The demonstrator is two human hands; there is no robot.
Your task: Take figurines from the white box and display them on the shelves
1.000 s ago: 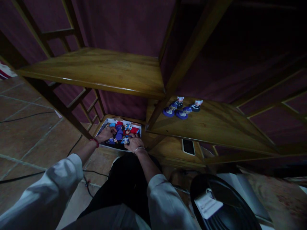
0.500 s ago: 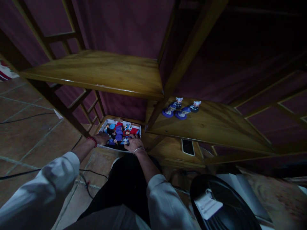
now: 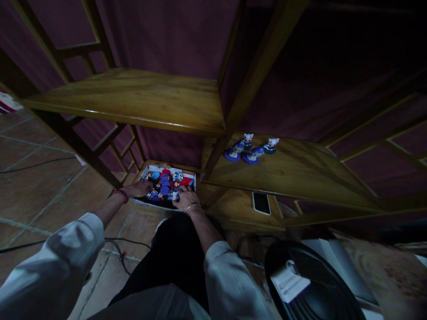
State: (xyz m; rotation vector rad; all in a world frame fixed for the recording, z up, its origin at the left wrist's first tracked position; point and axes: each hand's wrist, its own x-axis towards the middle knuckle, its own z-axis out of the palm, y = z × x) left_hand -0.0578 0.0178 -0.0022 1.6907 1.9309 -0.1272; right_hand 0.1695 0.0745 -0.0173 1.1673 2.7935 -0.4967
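A shallow white box (image 3: 154, 168) stands on the low wooden shelf, filled with several small figurines (image 3: 165, 190) in purple, blue, red and black. Over its left side reaches my left hand (image 3: 142, 188), wearing a red bracelet; its fingertips are dark against the figurines, and whether they grip one is unclear. At the front right corner, my right hand (image 3: 185, 198) lies with fingers stretched and slightly apart, touching the figurines or the box edge. A silver bracelet circles that wrist.
Several figurines on purple and dark bases (image 3: 251, 156) stand on the right shelf (image 3: 300, 175). A phone (image 3: 261, 203) lies on the lower board. Above the box hangs a wooden shelf (image 3: 133, 100). A black stool (image 3: 320, 284) holds a white tag; cables (image 3: 120, 253) cross the floor.
My left hand has shifted slightly left, and its forearm has swung left and down. My right hand stays in nearly the same place. The view has moved a little.
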